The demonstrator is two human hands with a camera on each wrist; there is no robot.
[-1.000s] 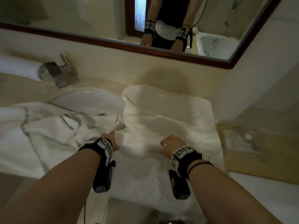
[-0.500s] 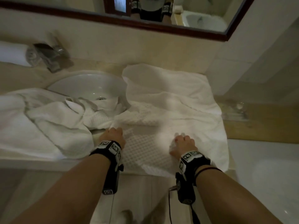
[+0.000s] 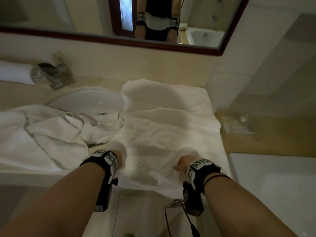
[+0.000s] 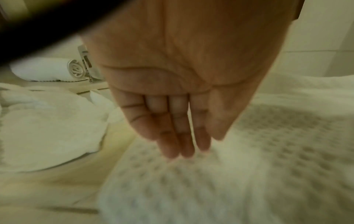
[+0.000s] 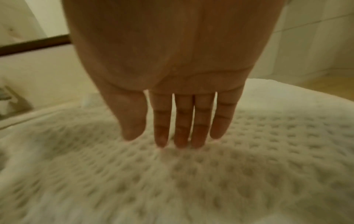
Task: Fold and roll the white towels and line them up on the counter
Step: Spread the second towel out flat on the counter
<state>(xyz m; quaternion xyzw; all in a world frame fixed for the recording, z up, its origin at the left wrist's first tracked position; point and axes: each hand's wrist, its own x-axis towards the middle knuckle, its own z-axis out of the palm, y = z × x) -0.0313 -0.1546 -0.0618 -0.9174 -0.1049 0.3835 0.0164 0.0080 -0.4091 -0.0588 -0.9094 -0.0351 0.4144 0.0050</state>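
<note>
A white waffle-weave towel (image 3: 153, 142) lies spread on the counter right of the sink, its near edge hanging over the front. My left hand (image 3: 118, 157) and right hand (image 3: 182, 165) are on its near part, about a forearm apart. In the left wrist view the left hand (image 4: 182, 128) has straight, closed fingers whose tips touch the towel (image 4: 249, 166). In the right wrist view the right hand (image 5: 182, 121) is the same, fingertips on the towel (image 5: 191, 181). A rolled white towel (image 3: 10, 71) (image 4: 42, 69) lies at the back left.
A heap of crumpled white towels (image 3: 42, 137) covers the counter's left and the sink's (image 3: 89, 101) front rim. A chrome faucet (image 3: 51, 76) stands behind the sink. A clear tray (image 3: 237, 124) sits on a wooden ledge right of the towel. A framed mirror (image 3: 102, 14) hangs above.
Both hands have slid back over the waffle towel toward the counter's front edge, from its middle fold to its near part.
</note>
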